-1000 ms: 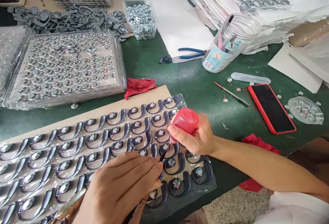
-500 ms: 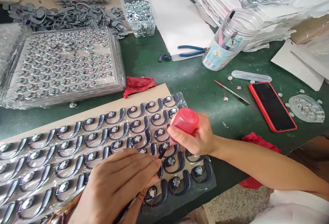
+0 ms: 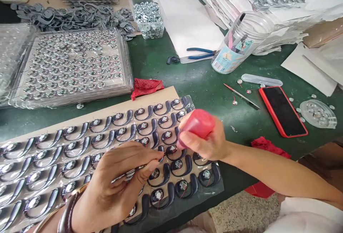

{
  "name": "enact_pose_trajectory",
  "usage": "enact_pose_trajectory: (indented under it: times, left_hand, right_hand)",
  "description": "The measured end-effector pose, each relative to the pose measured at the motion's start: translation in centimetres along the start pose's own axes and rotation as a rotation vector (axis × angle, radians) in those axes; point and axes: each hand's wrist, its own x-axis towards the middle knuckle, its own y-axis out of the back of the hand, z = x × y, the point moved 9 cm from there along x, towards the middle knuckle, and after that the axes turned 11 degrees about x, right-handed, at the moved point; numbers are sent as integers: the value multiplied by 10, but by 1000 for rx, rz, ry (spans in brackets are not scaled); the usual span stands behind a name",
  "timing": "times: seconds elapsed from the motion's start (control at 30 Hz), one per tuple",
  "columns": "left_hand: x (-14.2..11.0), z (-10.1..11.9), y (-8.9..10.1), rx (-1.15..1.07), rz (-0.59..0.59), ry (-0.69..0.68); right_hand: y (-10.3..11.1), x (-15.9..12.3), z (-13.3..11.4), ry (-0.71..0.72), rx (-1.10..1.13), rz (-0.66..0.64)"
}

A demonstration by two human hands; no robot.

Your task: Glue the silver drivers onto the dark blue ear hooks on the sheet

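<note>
My right hand [image 3: 211, 142] is wrapped round a red squeeze bottle [image 3: 198, 124], tilted with its lower end toward the board; its tip is hidden. In my left hand [image 3: 120, 183], tweezers [image 3: 131, 171] are pinched between thumb and fingers. Their dark tips reach a small round silver speaker [image 3: 172, 148] seated in a black ear-hook shell. Rows of such dark curved shells [image 3: 189, 165], many with silver speakers and thin red wires, lie on a clear film over a tan board [image 3: 168, 94]. Both hands are above this board, the bottle close to the tweezers' tips.
Behind the board stand stacked trays of silver speakers [image 3: 77, 61], a tub of metal parts [image 3: 148, 19] and a grey heap of hooks [image 3: 80, 17]. Blue-handled pliers [image 3: 199, 52], a plastic jar [image 3: 233, 51], a pointed tool [image 3: 241, 95] and a red-cased phone [image 3: 284, 111] lie beyond my right arm.
My left hand has turned, so its thumb and the tweezers show more. The red bottle has shifted slightly right and tilted more. The view has moved a little.
</note>
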Motion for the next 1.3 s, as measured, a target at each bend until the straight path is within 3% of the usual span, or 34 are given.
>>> enact_pose_trajectory:
  times: [0.17,0.4,0.63,0.83,1.03,1.3]
  left_hand:
    - [-23,38,0,107,18,-256]
    - [-50,61,-19,259,46,-347]
    - [-65,82,-35,562,91,-484]
    - [-67,86,-39,608,83,-516]
    - [-66,81,-41,590,-76,-394]
    - [-67,80,-36,543,64,-454]
  right_hand:
    - [-2,-7,4,-208,79,-23]
    - [-6,-32,15,-110,102,-32]
    - [-14,-30,8,-77,1,-98]
    - [-15,-29,1,39,-134,-94]
    - [-12,-30,-1,77,-140,-64]
    - [-3,-29,3,3,-68,1]
